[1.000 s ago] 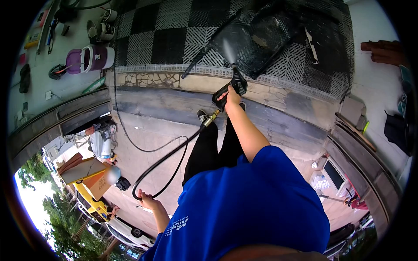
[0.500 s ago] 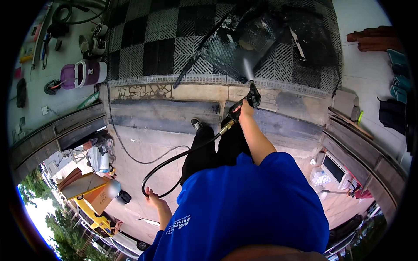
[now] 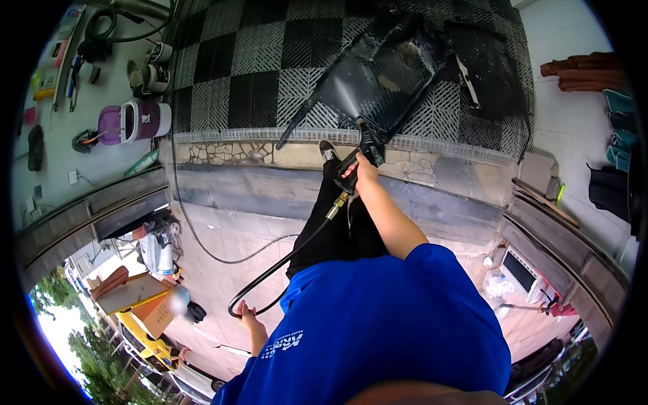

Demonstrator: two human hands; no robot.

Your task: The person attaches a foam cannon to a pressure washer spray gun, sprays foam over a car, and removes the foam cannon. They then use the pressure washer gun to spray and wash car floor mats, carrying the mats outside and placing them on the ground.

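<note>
A purple-and-white bucket (image 3: 154, 120) stands at the view's left; a reddish-brown bundle (image 3: 584, 73) lies at right. Lower left, a yellow car (image 3: 140, 337) (trees (image 3: 98, 354) beyond) shows beside a cardboard box (image 3: 156, 318).

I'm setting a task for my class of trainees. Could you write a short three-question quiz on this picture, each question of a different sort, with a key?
1. Short answer: which hand grips the spray gun?

2. True or false: the left hand is at the bend of the black hose.

3. Multiple choice: what is the white spray directed at?
A) the purple bucket
B) the black textured mat on the checkered floor
C) the blue shirt

Key:
1. The right hand.
2. True.
3. B.
</note>
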